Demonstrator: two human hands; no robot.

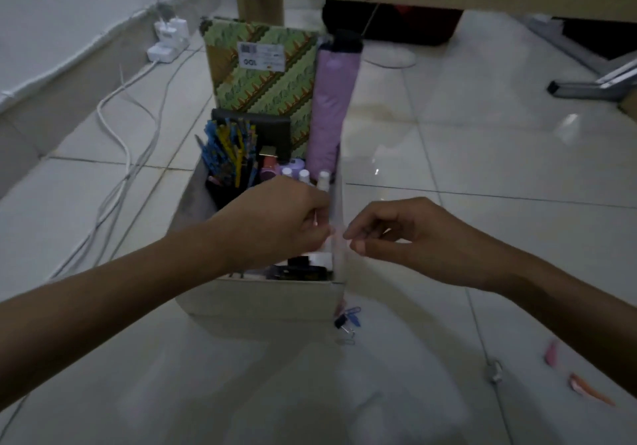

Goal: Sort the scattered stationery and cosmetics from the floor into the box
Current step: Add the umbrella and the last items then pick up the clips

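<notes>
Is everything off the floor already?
No, clips lie on the floor by the box, with a pink piece and an orange piece farther right.

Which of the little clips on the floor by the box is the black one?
The binder clip at the box corner. It is chunky and black, while the blue paper clip and silvery paper clip beside it are thin wire.

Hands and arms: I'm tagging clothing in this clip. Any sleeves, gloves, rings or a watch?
No sleeves show: both forearms are bare to the picture's edge. The left hand and right hand wear no gloves, and no ring, watch or bracelet is visible.
</notes>
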